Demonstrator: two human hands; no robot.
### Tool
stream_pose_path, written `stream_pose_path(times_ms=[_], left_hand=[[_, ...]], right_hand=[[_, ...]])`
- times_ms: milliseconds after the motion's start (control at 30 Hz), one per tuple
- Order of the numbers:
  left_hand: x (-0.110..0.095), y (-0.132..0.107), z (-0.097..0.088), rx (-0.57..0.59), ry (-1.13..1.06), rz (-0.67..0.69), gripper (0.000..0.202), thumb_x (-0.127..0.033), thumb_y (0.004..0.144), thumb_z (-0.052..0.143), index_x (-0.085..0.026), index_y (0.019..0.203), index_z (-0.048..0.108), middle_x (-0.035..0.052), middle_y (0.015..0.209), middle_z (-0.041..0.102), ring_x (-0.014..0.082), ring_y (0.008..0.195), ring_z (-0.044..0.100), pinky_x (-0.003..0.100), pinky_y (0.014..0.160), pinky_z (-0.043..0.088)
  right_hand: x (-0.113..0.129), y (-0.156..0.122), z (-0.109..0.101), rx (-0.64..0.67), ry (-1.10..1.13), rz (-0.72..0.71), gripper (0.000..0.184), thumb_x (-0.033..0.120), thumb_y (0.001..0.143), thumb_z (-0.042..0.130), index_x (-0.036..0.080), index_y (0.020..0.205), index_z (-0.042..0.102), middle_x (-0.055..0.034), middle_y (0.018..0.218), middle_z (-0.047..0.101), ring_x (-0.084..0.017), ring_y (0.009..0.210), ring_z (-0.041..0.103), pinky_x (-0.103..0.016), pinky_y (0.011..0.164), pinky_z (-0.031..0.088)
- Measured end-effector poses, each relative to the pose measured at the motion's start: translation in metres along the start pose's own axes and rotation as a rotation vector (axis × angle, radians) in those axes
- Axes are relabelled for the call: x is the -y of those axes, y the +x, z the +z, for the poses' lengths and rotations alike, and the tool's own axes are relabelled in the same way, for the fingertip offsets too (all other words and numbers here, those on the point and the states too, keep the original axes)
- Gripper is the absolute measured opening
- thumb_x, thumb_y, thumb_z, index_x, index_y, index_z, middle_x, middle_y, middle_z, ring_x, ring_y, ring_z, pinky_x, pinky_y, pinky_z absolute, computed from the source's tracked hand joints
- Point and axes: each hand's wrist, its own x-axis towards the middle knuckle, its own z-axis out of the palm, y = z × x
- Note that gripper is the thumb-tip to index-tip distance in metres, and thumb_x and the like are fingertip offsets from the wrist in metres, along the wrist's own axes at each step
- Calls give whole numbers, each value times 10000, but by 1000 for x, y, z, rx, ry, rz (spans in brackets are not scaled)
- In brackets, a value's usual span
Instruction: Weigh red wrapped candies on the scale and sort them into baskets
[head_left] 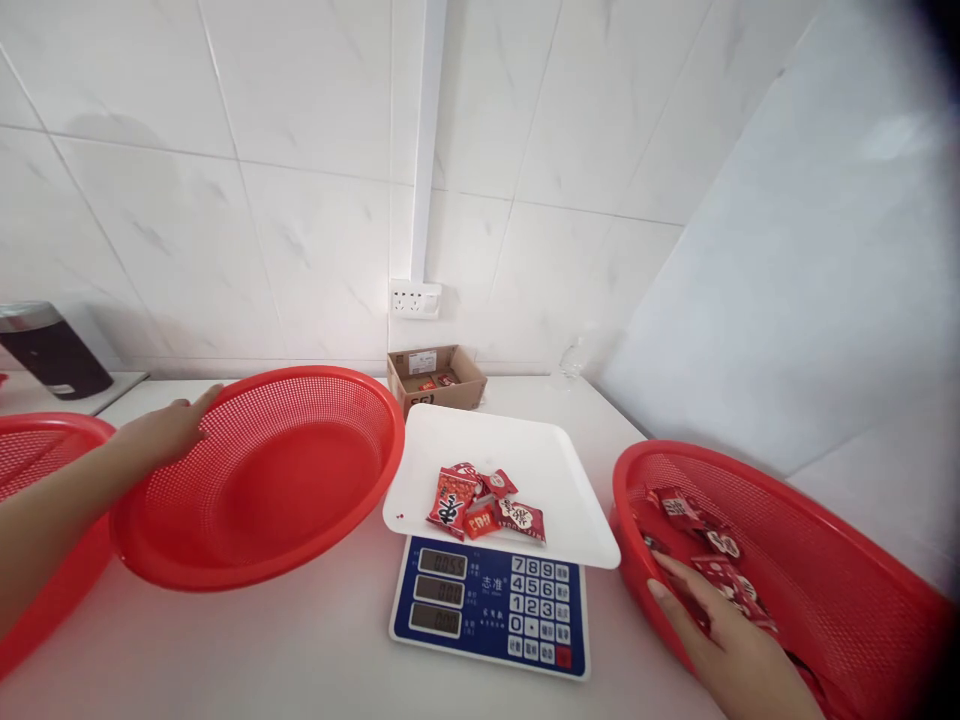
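Observation:
My left hand (166, 430) rests on the far left rim of an empty red mesh basket (259, 475), fingers curled over the edge. My right hand (724, 630) reaches into another red mesh basket (840, 590) at the right, fingers stretched among red sweet packets (701, 525). Between the baskets stands a blue electronic scale (487, 605) with a white tray (555, 460). Several red packets (480, 505) lie on that tray.
A third red basket (37, 450) shows at the left edge. A small open cardboard box (435, 375) sits against the tiled wall under a power socket (415, 298). A dark appliance (49, 350) stands at the far left. A white panel (787, 300) closes the right side.

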Motion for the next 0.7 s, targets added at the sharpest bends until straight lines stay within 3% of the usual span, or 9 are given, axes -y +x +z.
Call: stream_pose_path(times_ms=[100,200,300,367,433,500,633,700], left_hand=[[-2,1,-3,19,2,-1,672,-345,863,316,-89,1465,162,231,1030,631,325,835,653,335,677,444],[-2,0,-6,36,-10,-34,676,-334,863,301,-59,1462,147,257,1077,619,340,870,648,361,699,458],[-7,-2,-8,20,-33,-88,671,-360,864,292,-67,1456,171,302,1254,513,384,947,628,443,750,468],[-20,-5,-11,-29,-52,-84,666,-388,868,288,-78,1450,197,309,1380,385,432,1107,543,515,836,440],[-45,-12,-18,-93,-91,-8,660,-407,877,280,-82,1446,202,275,1466,276,430,1289,367,549,957,363],[-83,-25,-26,-129,-163,143,641,-419,888,277,-104,1442,214,198,1512,247,343,1380,245,502,1054,292],[-172,-64,-41,-11,-318,520,544,-536,895,305,-284,1372,380,24,1474,392,216,1376,300,373,1090,312],[-212,-80,-43,73,-366,666,545,-563,868,382,-310,1350,420,16,1444,440,209,1320,398,337,1048,374]], right_hand=[[4,-1,-4,125,-1,70,512,586,842,387,303,1214,597,-51,1157,683,-270,883,694,-360,675,547],[9,-2,-8,140,1,99,530,592,836,386,291,1217,597,-65,1175,673,-282,915,688,-367,683,549],[17,-2,-13,140,-9,134,536,590,834,377,278,1201,612,-77,1153,683,-287,908,689,-376,685,552],[21,-2,-16,134,-5,132,525,577,838,374,274,1190,620,-76,1144,687,-284,904,689,-374,682,551],[23,-1,-17,138,-8,137,517,573,838,382,278,1189,620,-72,1135,691,-283,901,690,-375,684,550],[24,-1,-18,145,-11,148,516,575,839,384,281,1196,614,-68,1140,689,-284,919,685,-382,711,547],[24,-1,-18,157,-18,151,522,581,842,382,277,1199,612,-73,1167,675,-293,951,676,-394,725,544],[24,-1,-18,155,-20,146,521,582,846,384,276,1201,612,-76,1165,676,-291,934,680,-391,709,545]])
